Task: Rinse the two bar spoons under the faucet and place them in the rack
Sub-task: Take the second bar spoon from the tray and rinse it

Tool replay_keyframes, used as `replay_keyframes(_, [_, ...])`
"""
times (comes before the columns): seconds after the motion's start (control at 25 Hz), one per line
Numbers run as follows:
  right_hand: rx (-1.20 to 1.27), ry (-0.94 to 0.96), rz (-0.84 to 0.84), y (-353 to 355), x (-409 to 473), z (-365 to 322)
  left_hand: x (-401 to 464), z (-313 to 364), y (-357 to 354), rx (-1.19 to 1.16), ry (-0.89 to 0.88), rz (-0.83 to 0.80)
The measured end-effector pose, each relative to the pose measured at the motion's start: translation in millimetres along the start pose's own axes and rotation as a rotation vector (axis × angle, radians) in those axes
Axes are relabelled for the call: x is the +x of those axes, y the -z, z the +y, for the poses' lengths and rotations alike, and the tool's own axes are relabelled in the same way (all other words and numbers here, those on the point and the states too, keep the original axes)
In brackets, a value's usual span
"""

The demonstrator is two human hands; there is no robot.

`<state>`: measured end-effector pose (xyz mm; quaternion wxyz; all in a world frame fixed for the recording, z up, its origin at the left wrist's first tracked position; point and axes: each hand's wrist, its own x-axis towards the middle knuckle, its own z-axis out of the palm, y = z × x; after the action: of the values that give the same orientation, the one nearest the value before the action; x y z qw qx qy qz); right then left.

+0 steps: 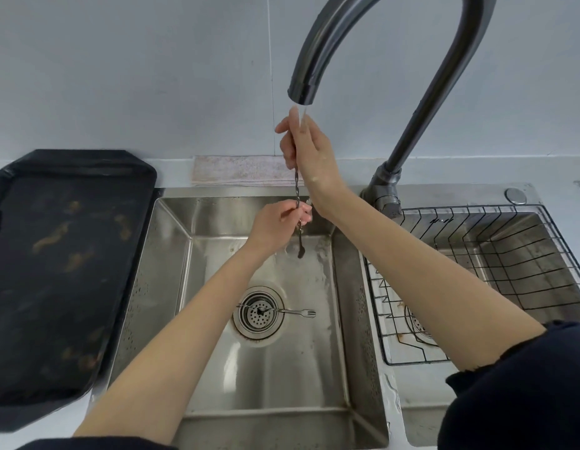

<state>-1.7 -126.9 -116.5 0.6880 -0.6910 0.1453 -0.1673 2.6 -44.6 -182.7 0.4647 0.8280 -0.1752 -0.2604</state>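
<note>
**Bar spoon held upright under the running faucet**

The right hand (309,154) is raised just below the faucet spout (303,92), its fingers curled round the upper end of a twisted bar spoon (296,193). A thin stream of water (302,116) falls from the spout onto the top of that hand. The spoon hangs almost upright from the grip, its spiral stem running down toward the left sink basin (171,254).

The left hand (275,222) sits lower, directly beneath the spout, and pinches the same stem between thumb and fingertips. Below this pinch the stem goes on down to a small dark end hanging above the basin floor; whether that end touches the steel cannot be told.

The second bar spoon (279,310) lies flat on the basin floor, nearer the person than the faucet. Its twisted stem crosses the round drain strainer (253,315) and its little forked end points toward the right side of the basin.

To the right of the faucet base, a black wire rack (477,254) sits inside the right basin; neither spoon is in it. Left of the sink a dark tray (55,271) with brownish smears lies on the counter. Behind the sink, to the left of the faucet, a folded pale cloth (236,170) lies against the wall. Dark sleeves (525,384) show at the bottom edge of the view.
</note>
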Motion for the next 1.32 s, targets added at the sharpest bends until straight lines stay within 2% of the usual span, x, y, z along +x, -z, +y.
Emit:
replay_keyframes(0.24, [0.107, 0.048, -0.059, 12.1, -13.8, 6.3, 3.1, 10.2, 0.9, -0.067, 0.049, 0.012])
replay_keyframes(0.36, [0.031, 0.059, -0.062, 12.9, -21.2, 5.5, -0.7, 16.0, 2.0, 0.013, -0.001, 0.067])
replay_keyframes(0.52, [-0.068, 0.065, -0.079, 15.4, -30.0, 6.7, -3.0, 21.7, 0.2, 0.155, -0.007, 0.032])
replay_keyframes(0.68, [-0.213, 0.022, -0.034, 22.4, -32.2, 15.9, -5.4, 12.6, 2.4, 0.076, -0.053, 0.002])
replay_keyframes(0.8, [-0.31, -0.004, 0.067, 26.2, -30.5, 27.9, -3.0, -10.9, 7.9, 0.028, -0.032, -0.051])
replay_keyframes(0.92, [-0.289, -0.123, 0.163, 32.0, -28.8, 41.7, -4.4, -38.7, 15.3, 0.057, -0.015, -0.05])
replay_keyframes(1.12, [-0.09, -0.388, 0.239, 38.5, -36.2, 77.7, -13.3, -87.7, 27.7, 0.192, 0.081, -0.071])
replay_keyframes(1.32, [-0.219, -0.63, 0.241, 42.9, -60.5, 143.5, -23.3, -128.8, 24.4, 0.332, 0.162, -0.108])
